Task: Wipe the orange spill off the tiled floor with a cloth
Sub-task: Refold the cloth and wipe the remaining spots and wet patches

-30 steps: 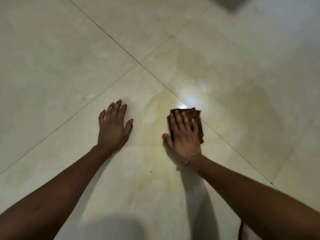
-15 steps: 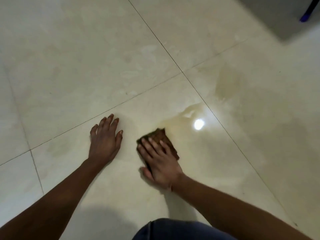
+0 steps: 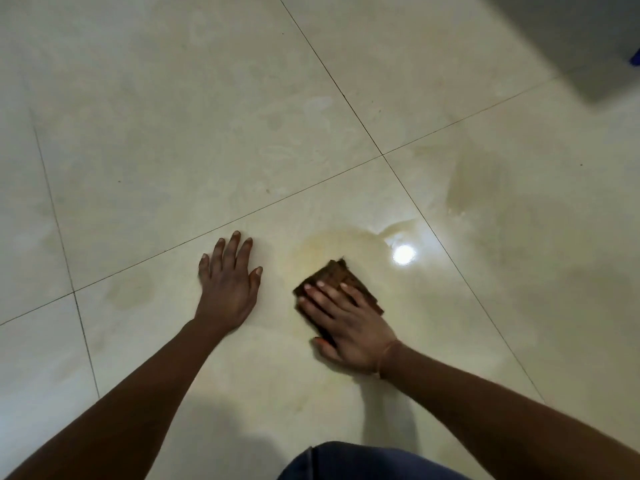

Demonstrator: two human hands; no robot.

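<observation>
A folded brown cloth (image 3: 339,273) lies on the cream tiled floor (image 3: 173,133). My right hand (image 3: 349,323) presses flat on its near half, fingers spread over it. Just beyond the cloth a pale orange spill (image 3: 332,244) spreads as a wet film with a curved edge. More orange film (image 3: 471,181) shows on the tile to the far right. My left hand (image 3: 228,285) rests flat on the floor left of the cloth, fingers apart, holding nothing.
A bright lamp reflection (image 3: 403,253) shines on the wet tile right of the cloth. A faint stain (image 3: 130,289) marks the tile left of my left hand. A grey object (image 3: 571,36) fills the top right corner. My blue-clad knee (image 3: 360,462) is at the bottom edge.
My right hand slid the cloth left toward my left hand, then pushed it a little forward into the spill. The left hand stayed planted. The view shifted left and up.
</observation>
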